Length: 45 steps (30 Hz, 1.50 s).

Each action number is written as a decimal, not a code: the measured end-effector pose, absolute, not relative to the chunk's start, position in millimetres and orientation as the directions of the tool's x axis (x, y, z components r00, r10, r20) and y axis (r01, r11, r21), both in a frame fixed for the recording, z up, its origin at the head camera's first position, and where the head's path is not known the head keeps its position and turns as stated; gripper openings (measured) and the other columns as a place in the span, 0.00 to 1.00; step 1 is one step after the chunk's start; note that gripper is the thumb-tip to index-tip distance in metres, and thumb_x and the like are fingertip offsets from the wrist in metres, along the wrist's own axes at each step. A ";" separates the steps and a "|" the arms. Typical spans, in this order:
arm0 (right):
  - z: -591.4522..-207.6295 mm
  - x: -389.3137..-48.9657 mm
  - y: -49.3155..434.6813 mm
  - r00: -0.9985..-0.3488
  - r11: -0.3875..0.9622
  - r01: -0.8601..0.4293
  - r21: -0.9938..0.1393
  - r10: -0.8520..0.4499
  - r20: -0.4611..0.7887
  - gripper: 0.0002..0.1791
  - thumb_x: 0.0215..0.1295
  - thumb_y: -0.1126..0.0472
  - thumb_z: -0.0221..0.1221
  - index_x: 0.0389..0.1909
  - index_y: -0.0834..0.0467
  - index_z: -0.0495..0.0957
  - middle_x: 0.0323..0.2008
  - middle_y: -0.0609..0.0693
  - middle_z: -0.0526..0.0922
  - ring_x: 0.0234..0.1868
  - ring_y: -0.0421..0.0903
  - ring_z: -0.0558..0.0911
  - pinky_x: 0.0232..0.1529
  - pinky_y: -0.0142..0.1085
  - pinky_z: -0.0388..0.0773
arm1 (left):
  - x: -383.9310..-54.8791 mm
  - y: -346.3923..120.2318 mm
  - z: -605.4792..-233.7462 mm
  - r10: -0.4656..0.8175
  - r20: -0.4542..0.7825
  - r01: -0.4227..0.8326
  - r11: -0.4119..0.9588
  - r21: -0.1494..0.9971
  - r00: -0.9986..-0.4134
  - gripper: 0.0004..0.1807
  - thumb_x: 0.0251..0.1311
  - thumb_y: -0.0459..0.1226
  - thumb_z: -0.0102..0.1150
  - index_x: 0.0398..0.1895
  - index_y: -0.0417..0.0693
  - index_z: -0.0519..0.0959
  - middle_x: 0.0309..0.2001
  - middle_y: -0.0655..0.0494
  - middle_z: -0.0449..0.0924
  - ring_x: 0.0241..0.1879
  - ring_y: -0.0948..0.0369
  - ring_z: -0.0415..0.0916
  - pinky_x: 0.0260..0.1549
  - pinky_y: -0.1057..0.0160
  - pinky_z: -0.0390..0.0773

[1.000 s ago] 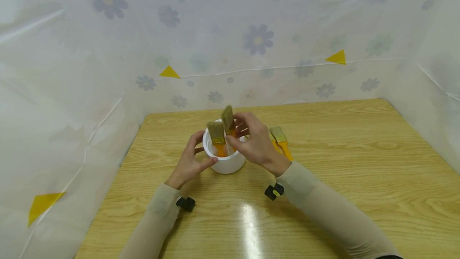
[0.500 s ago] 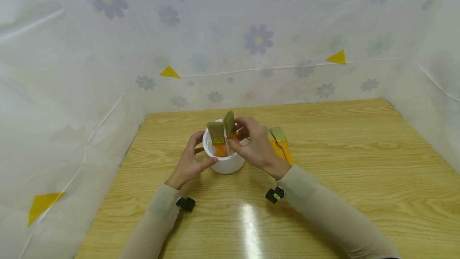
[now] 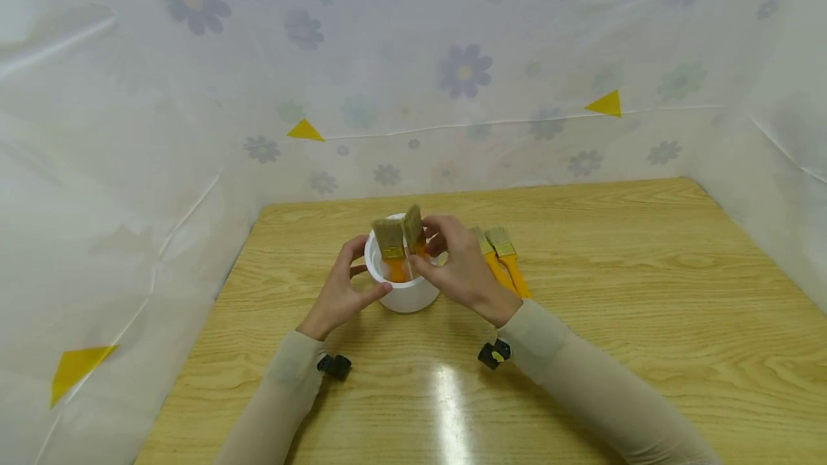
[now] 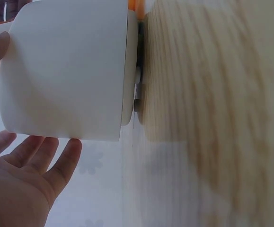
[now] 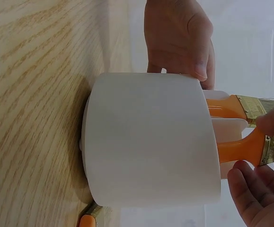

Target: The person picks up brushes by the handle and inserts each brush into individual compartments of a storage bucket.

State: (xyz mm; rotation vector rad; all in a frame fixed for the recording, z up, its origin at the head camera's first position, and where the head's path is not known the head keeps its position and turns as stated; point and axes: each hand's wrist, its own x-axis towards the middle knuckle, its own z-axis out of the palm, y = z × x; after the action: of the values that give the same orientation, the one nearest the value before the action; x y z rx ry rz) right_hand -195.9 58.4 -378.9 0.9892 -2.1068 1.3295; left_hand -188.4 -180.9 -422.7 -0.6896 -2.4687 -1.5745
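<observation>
A white round pot (image 3: 408,300) with inner dividers stands on the table. My left hand (image 3: 339,294) grips its left side, thumb at the near rim, fingers spread along the wall in the left wrist view. One paintbrush (image 3: 389,239) with an orange handle stands in the pot, bristles up. My right hand (image 3: 460,264) pinches a second paintbrush (image 5: 241,149) near its metal ferrule. That brush's handle reaches down inside the pot, on the other side of a white divider (image 5: 231,124) from the first; its lower end is hidden by the wall.
Two more orange-handled paintbrushes, a front one (image 3: 507,257) and one partly behind my right hand (image 3: 492,264), lie on the wooden table (image 3: 614,293) right of the pot. Translucent sheeting with flower prints (image 3: 465,70) hangs behind and at both sides.
My right hand has lowered its paintbrush further into the pot, so the bristles now sit nearer the first brush's height. My left hand and the pot have stayed in place.
</observation>
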 end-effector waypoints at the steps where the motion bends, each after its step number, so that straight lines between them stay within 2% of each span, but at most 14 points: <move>1: -379.3 -195.7 58.6 -0.640 0.279 -0.768 -0.576 -0.331 0.693 0.27 0.55 0.63 0.68 0.55 0.61 0.71 0.41 0.52 0.75 0.32 0.43 0.77 0.33 0.35 0.81 | -188.2 -180.8 -422.5 0.306 0.349 0.445 0.349 0.825 -0.886 0.46 0.50 0.37 0.72 0.71 0.53 0.56 0.66 0.56 0.62 0.64 0.54 0.61 0.56 0.43 0.70; 9: -382.3 -195.0 58.8 -0.679 0.319 -0.735 -0.599 -0.343 0.650 0.28 0.56 0.62 0.67 0.57 0.59 0.70 0.43 0.50 0.75 0.33 0.44 0.77 0.35 0.34 0.80 | -170.7 -171.0 -392.6 0.316 0.327 0.427 0.339 0.838 -0.891 0.44 0.51 0.30 0.69 0.70 0.40 0.56 0.65 0.44 0.61 0.64 0.46 0.61 0.57 0.39 0.68; 26: -383.6 -194.4 59.7 -0.687 0.365 -0.727 -0.582 -0.365 0.628 0.27 0.57 0.60 0.67 0.57 0.59 0.69 0.42 0.51 0.74 0.33 0.44 0.76 0.34 0.34 0.79 | -170.5 -169.6 -389.7 0.319 0.330 0.431 0.335 0.838 -0.889 0.44 0.51 0.30 0.69 0.70 0.40 0.56 0.66 0.44 0.61 0.64 0.44 0.60 0.57 0.39 0.68; 35: -381.9 -192.9 59.1 -0.713 0.377 -0.701 -0.606 -0.368 0.597 0.28 0.57 0.59 0.68 0.57 0.59 0.69 0.42 0.52 0.74 0.33 0.45 0.77 0.35 0.35 0.80 | -171.0 -170.8 -390.5 0.318 0.336 0.438 0.340 0.832 -0.887 0.44 0.51 0.31 0.70 0.70 0.42 0.56 0.65 0.45 0.61 0.64 0.46 0.61 0.56 0.40 0.69; 45: -383.1 -192.1 58.4 -0.707 0.383 -0.707 -0.594 -0.371 0.602 0.29 0.55 0.60 0.69 0.57 0.60 0.69 0.42 0.52 0.74 0.33 0.46 0.77 0.35 0.36 0.80 | -170.4 -171.3 -391.4 0.314 0.330 0.429 0.334 0.839 -0.890 0.44 0.51 0.30 0.70 0.70 0.40 0.56 0.65 0.45 0.61 0.64 0.46 0.61 0.56 0.39 0.68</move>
State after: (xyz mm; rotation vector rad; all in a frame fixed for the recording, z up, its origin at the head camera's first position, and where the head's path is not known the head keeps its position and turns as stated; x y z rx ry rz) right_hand -192.1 58.4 -383.1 0.9364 -2.2767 1.2507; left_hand -170.4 -171.3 -391.4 -0.6919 -2.4756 -1.6106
